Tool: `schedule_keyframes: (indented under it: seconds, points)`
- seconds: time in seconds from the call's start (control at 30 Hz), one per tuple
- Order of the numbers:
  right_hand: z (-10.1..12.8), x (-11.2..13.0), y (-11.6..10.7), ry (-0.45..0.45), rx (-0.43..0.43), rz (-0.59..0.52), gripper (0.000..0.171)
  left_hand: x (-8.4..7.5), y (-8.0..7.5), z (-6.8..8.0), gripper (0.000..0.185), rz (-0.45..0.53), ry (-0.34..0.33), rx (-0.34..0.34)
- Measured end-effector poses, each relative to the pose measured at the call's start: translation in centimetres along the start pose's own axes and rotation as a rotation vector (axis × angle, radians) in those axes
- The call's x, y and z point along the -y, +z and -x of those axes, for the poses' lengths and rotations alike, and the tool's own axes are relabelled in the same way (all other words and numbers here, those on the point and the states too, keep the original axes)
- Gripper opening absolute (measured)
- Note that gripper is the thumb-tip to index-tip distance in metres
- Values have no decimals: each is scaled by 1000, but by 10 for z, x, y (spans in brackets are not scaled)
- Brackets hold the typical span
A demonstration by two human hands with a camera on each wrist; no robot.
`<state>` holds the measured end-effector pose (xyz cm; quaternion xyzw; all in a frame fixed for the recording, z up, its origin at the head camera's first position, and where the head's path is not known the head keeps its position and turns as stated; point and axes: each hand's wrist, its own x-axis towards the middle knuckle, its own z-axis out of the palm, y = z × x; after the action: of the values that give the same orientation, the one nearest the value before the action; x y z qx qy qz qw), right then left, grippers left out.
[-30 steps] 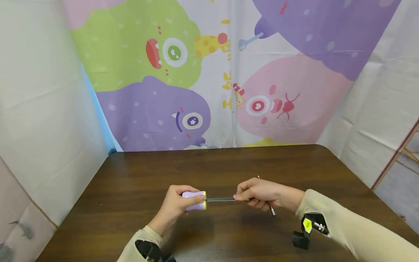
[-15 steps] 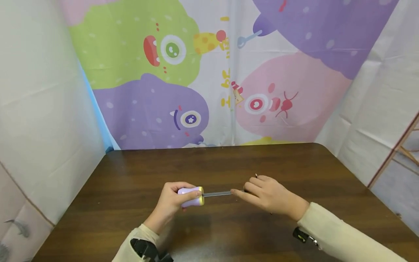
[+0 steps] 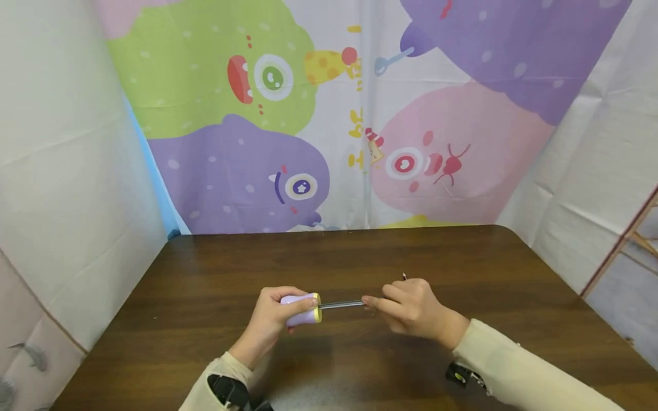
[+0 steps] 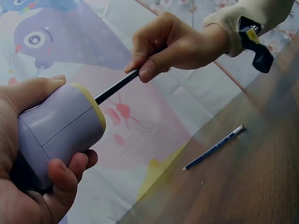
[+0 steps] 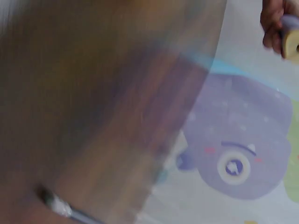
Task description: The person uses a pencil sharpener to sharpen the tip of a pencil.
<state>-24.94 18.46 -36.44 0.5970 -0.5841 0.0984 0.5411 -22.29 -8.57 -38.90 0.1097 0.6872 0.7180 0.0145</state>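
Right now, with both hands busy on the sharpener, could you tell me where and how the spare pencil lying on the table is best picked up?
Pinch the spare pencil around mid-shaft, coming straight down from above. It lies flat on the table, apart from both hands, so only its long sides are free for two fingertips. The metal-capped end is probably slippery, and the point is narrow.

A dark brown wooden table (image 3: pixel 205 285) is bearing a single blue pencil (image 4: pixel 214 147), which is lying flat on the wood just beyond the right hand's fingers (image 3: pixel 377 302).
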Motion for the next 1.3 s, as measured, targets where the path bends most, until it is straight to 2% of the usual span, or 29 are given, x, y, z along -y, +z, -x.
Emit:
schedule_keyframes:
  seconds: [0.17, 0.3, 0.37, 0.5, 0.6, 0.7, 0.8, 1.0, 1.13, 1.2, 1.23, 1.3]
  points:
    - [3, 9, 0, 231, 88, -111, 28, 2, 1, -1, 26, 24, -2, 3]
    - [-2, 14, -6, 401, 166, -241, 20, 4, 1, -1, 24, 36, -9, 3]
    - [-9, 16, -11, 550, 240, -343, 18, 4, 0, -2, 24, 43, -6, 0]
    - [-26, 14, -20, 965, 444, -587, 15, 5, 1, -1, 15, 51, 5, 0]
    - [-37, 6, -25, 1236, 573, -747, 11, 5, 2, 0, 8, 53, 5, 14]
    - [-45, -5, -28, 1424, 647, -893, 9, 5, 3, 1, 9, 49, 7, 34]
    - [-48, -14, -30, 1589, 701, -1020, 12, 5, 5, 1, 18, 49, 13, 32]
    - [-41, -18, -31, 1858, 854, -1200, 18, 3, 5, 1, 25, -10, 31, 9]
    - [-29, -15, -28, 1978, 897, -1350, 19, 4, 3, 1, 24, -86, 52, 36]
    - [-26, -13, -29, 1958, 888, -1367, 19, 5, 3, 0, 23, -114, 57, 56]
    - [-26, -12, -30, 1919, 872, -1348, 18, 5, 3, -1, 23, -119, 55, 61]
    - [-26, -13, -33, 1778, 817, -1282, 15, 5, 2, -2, 23, -114, 57, 54]
